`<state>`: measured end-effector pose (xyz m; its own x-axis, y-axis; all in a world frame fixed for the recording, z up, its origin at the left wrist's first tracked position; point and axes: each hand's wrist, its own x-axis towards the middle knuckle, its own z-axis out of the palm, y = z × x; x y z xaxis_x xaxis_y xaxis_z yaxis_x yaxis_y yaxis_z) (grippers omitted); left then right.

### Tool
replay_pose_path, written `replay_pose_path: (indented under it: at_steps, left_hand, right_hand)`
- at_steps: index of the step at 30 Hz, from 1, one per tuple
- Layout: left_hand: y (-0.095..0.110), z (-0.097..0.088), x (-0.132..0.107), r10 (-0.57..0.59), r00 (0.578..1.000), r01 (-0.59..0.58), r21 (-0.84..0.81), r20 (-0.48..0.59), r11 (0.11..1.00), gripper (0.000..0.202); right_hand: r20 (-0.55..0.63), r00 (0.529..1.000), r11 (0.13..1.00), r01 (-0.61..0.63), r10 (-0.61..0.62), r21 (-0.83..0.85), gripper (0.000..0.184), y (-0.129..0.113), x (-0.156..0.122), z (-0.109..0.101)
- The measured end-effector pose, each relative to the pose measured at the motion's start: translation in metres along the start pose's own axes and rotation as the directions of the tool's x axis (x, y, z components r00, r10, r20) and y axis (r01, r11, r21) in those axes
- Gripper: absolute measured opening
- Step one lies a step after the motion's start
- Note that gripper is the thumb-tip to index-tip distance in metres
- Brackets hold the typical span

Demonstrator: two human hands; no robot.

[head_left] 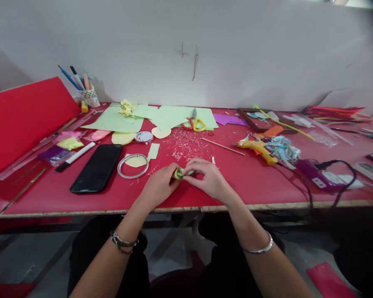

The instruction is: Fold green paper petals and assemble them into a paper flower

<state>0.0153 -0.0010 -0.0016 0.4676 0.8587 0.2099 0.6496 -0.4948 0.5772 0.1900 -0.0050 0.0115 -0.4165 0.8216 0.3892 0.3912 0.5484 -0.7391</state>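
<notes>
Near the table's front edge my two hands meet around a small rolled piece of yellow-green paper (178, 174). My left hand (161, 184) is closed round its left side. The fingertips of my right hand (205, 176) pinch at the right end, where a greener bit shows; the fingers partly cover it. To the left lie a roll of tape (120, 167) and a small pale green paper strip (153, 151). Thin paper shreds (186, 145) are scattered just beyond my hands.
A black phone (97, 167) and a marker (76, 156) lie at left. Scissors (194, 122) rest on green paper sheets (166, 114) at the back. A thin stick (224, 146), a yellow glue gun (257, 150) with its cord and a purple power strip (318, 176) are at right.
</notes>
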Motion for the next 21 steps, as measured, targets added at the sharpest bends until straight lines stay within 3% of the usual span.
replay_pose_path:
  at_steps: [11,21]
  left_hand:
    - [0.001,0.0,-0.002,0.061,0.997,-0.057,-0.091,0.043,0.994,0.004]
    - [0.003,-0.001,-0.002,0.037,0.998,-0.028,-0.184,0.046,0.983,0.013]
  right_hand:
    - [0.087,0.992,0.96,0.11,-0.09,-0.256,0.014,-0.011,-0.001,-0.004]
    - [0.185,0.982,0.853,0.128,-0.038,-0.505,0.015,-0.027,-0.001,0.004]
